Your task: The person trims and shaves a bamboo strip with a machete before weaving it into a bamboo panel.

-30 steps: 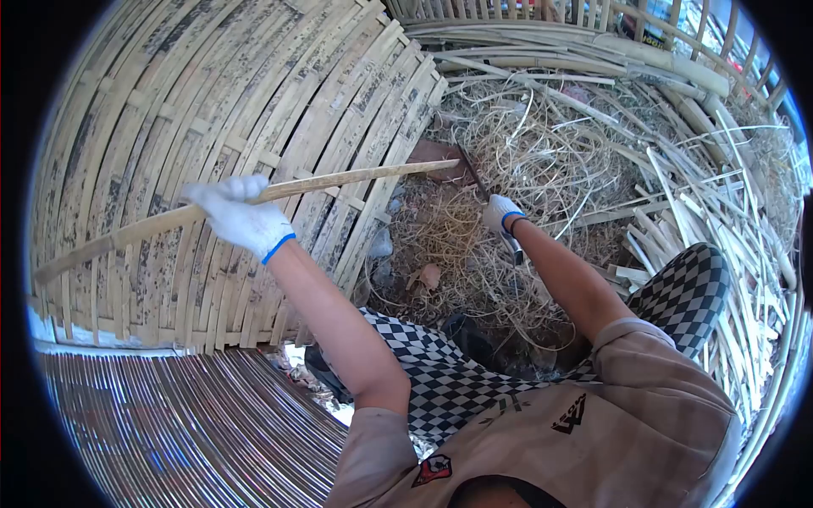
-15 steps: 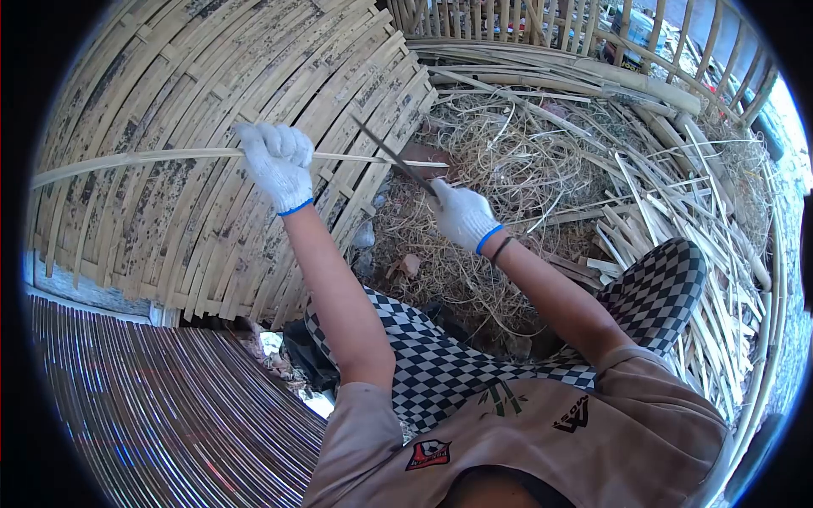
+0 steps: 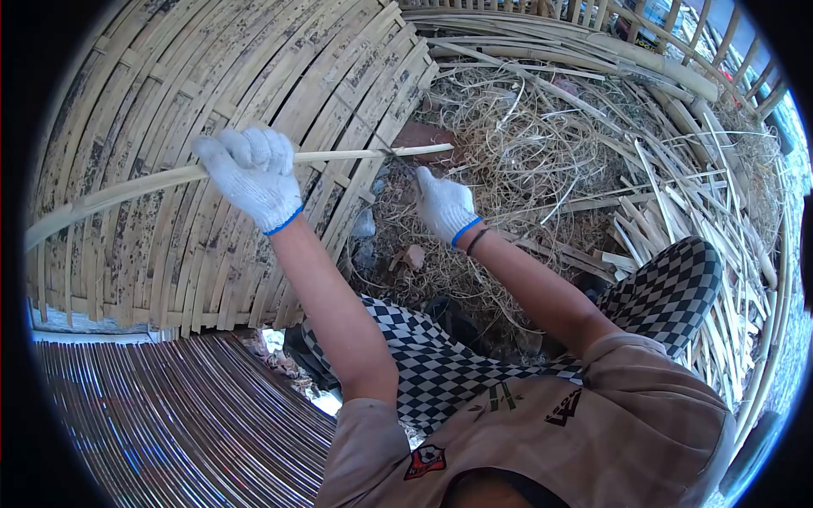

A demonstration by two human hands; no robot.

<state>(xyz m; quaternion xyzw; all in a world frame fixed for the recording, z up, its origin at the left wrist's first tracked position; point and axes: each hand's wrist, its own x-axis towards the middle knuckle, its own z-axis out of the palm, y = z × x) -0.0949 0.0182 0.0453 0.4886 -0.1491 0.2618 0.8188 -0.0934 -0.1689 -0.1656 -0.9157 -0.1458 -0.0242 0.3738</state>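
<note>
My left hand (image 3: 251, 173), in a white knit glove with a blue cuff, is closed around a long pale bamboo strip (image 3: 347, 155). The strip runs from the far left to a free end beyond the hand. My right hand (image 3: 445, 206), gloved the same way, is closed on the handle of a knife (image 3: 366, 127), its grip hidden by the fingers. The thin dark blade slants up and left, blurred, and crosses the strip near its free end; whether it cuts in cannot be told.
A woven bamboo panel (image 3: 195, 93) fills the upper left. Curly shavings (image 3: 542, 152) cover the ground ahead, with split bamboo pieces (image 3: 720, 313) piled at the right. Bamboo poles (image 3: 593, 63) lie along the back. A ribbed dark surface (image 3: 186, 415) is at lower left.
My left hand has moved left, and the strip now shows a broader side. My right hand has shifted left and slightly up with the knife. The view has shifted a little.
</note>
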